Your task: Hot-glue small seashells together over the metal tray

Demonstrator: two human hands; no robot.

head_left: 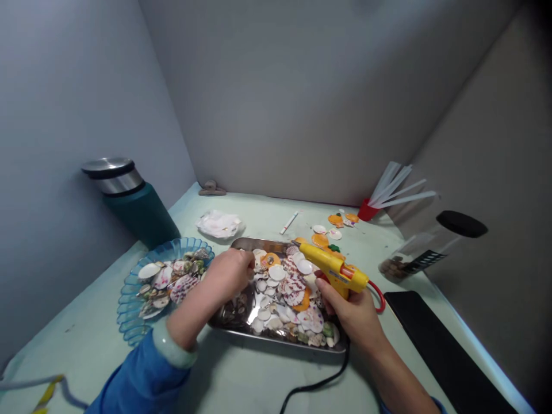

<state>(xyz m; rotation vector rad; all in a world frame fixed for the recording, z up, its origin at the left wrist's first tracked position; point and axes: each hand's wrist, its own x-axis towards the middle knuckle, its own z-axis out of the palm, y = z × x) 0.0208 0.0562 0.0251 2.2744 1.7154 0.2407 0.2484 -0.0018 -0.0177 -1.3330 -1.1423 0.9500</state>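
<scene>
My right hand [359,317] is wrapped around the grip of a yellow hot glue gun [330,264]. Its nozzle points left, above the far edge of a metal tray [244,336]. Sorted shells [293,287] in white, orange and speckled pink fill much of that tray. Over the tray's left part is my left hand [233,272], fingers curled closed; whatever they may hold is hidden. Beside my left forearm, a blue scalloped glass plate [128,299] holds a pile of mixed shells [172,282].
At the left stands a teal bottle [140,213]. Behind the tray lie a white crumpled packet [219,224], a marker [288,223] and loose orange shells [319,240]. To the right are a red cup [368,210] of glue sticks [394,184], a jar [414,259] and a black slab [440,345].
</scene>
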